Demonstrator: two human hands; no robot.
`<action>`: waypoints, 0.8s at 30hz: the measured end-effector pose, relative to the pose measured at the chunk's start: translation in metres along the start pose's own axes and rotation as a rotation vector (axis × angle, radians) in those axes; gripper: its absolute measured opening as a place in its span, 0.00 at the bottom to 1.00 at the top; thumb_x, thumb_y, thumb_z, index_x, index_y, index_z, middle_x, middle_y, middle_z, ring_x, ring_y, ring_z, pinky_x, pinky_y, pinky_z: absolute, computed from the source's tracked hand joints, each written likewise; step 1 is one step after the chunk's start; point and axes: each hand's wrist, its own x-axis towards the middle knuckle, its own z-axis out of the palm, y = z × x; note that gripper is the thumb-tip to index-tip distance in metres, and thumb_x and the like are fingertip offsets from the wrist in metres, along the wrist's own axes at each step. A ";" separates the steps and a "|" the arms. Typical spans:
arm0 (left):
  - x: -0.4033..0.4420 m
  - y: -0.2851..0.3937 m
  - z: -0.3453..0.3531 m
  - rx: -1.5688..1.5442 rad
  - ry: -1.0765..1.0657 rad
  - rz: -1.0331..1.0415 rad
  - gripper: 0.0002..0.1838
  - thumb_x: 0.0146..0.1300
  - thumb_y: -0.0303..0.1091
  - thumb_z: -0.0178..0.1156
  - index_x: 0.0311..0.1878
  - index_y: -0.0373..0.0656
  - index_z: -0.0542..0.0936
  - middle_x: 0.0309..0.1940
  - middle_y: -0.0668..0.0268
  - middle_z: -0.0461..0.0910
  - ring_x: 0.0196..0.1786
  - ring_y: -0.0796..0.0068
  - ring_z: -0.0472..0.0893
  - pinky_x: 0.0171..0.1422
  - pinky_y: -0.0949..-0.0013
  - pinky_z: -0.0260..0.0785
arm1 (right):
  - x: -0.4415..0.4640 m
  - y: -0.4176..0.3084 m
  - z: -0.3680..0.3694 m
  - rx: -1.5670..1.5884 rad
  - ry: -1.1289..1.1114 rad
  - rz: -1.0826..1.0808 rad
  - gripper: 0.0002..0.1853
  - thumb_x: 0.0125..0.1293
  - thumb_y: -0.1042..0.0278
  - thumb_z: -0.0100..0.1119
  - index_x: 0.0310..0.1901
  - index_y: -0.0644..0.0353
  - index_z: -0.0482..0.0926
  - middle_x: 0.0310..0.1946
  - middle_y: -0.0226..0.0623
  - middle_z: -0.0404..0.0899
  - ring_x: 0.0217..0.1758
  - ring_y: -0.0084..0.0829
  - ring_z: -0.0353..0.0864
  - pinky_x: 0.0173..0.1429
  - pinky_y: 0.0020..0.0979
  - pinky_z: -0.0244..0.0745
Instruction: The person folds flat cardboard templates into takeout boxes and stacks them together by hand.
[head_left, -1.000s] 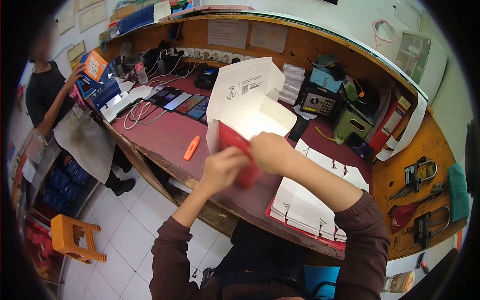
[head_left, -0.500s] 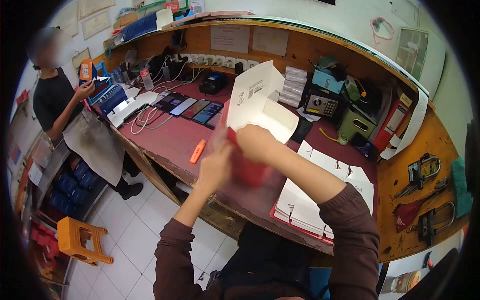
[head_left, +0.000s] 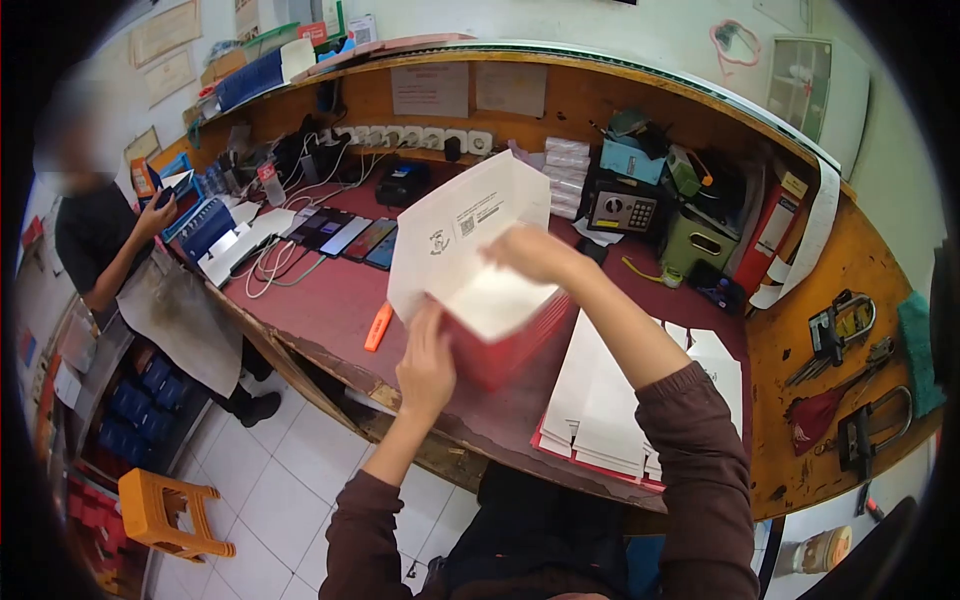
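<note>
A folding carton box (head_left: 500, 362), red outside and white inside, stands partly opened out on the desk in front of me. Its raised white flap (head_left: 420, 270) carries black print and a square code. My left hand (head_left: 426, 365) grips the box at its near left corner, fingers against the edge. Over the box's white inside reaches my right hand (head_left: 532, 254), its fingers bent and blurred, so their hold is unclear. To the right lies a stack of flat white-and-red cartons (head_left: 600, 410). An orange highlighter (head_left: 378, 327) rests left of the box.
Several phones (head_left: 345, 238) and white cables lie at the back left. A small safe (head_left: 622, 208) and a green bin (head_left: 695, 245) stand at the back right, padlocks (head_left: 840, 325) beyond. Another person (head_left: 100, 240) stands left, near an orange stool (head_left: 175, 510).
The box has come down and opened wider, its printed flap now leaning left. My left hand has shifted slightly lower, and my right hand has moved over the inside. The view has shifted a little.
</note>
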 end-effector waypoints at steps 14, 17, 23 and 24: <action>0.008 0.015 0.030 -0.168 0.108 0.262 0.23 0.38 0.37 0.72 0.31 0.42 0.66 0.34 0.61 0.67 0.55 0.46 0.64 0.58 0.44 0.56 | 0.003 0.093 0.014 0.036 -0.096 0.405 0.34 0.64 0.40 0.35 0.42 0.69 0.76 0.42 0.54 0.75 0.48 0.50 0.73 0.52 0.39 0.68; 0.006 0.008 0.028 -0.189 0.086 0.193 0.22 0.38 0.34 0.71 0.30 0.41 0.66 0.32 0.61 0.67 0.54 0.48 0.65 0.55 0.48 0.60 | 0.003 0.089 0.015 -0.010 0.049 0.445 0.37 0.62 0.36 0.34 0.41 0.70 0.76 0.40 0.56 0.75 0.45 0.48 0.76 0.50 0.39 0.69; 0.017 0.013 -0.007 0.051 0.015 0.041 0.33 0.39 0.38 0.68 0.51 0.41 0.65 0.52 0.54 0.63 0.60 0.44 0.58 0.64 0.39 0.40 | -0.047 0.064 0.001 0.502 0.193 0.369 0.38 0.63 0.35 0.30 0.40 0.70 0.75 0.34 0.52 0.78 0.36 0.42 0.79 0.43 0.35 0.70; 0.015 0.025 -0.011 0.048 0.022 0.039 0.33 0.39 0.38 0.68 0.51 0.41 0.65 0.52 0.54 0.63 0.60 0.44 0.58 0.64 0.39 0.40 | -0.063 0.059 -0.003 0.451 0.226 0.312 0.35 0.64 0.39 0.32 0.43 0.69 0.74 0.35 0.51 0.77 0.38 0.41 0.78 0.43 0.35 0.69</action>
